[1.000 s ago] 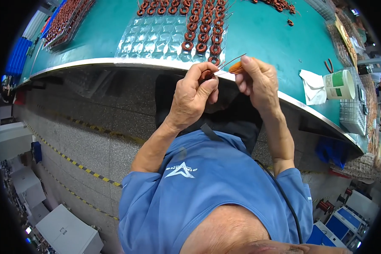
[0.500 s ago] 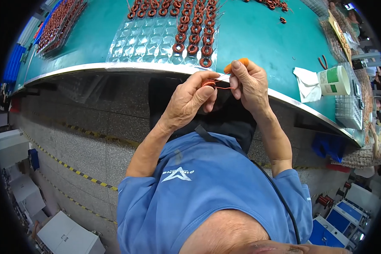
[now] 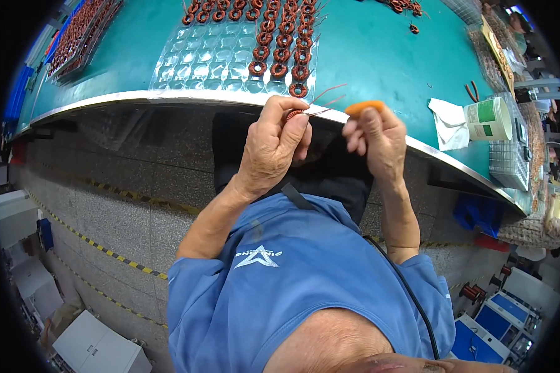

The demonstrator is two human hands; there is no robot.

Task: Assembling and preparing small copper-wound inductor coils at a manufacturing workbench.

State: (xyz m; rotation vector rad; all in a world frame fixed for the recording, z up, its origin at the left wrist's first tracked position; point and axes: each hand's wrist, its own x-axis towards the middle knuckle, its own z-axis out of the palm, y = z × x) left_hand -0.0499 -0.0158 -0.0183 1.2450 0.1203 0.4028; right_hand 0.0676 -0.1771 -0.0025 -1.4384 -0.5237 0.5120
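My left hand (image 3: 269, 144) pinches a copper-wound toroid coil (image 3: 294, 114) between thumb and fingers, just off the front edge of the table. Two thin wire leads stick out of the coil to the right, one angled higher than the other. In my right hand (image 3: 382, 142) is an orange-handled tool (image 3: 363, 108), gripped near the thumb and apart from the coil. The tool's working end does not show clearly, and the hand is slightly blurred. Beyond my left hand lies a clear plastic tray (image 3: 196, 61) with rows of similar coils (image 3: 261, 53) in its pockets.
The green table (image 3: 367, 68) has a pale metal edge. At right stand a white-and-green tub (image 3: 488, 119), a white cloth (image 3: 449, 124) and pliers-like handles (image 3: 473, 92). Loose coils (image 3: 399, 6) lie at the back; another full tray (image 3: 84, 37) stands at far left.
My right hand has moved right, away from the coil, with the orange-handled tool. The coil's leads now point up and to the right, farther apart. My left hand still holds the coil.
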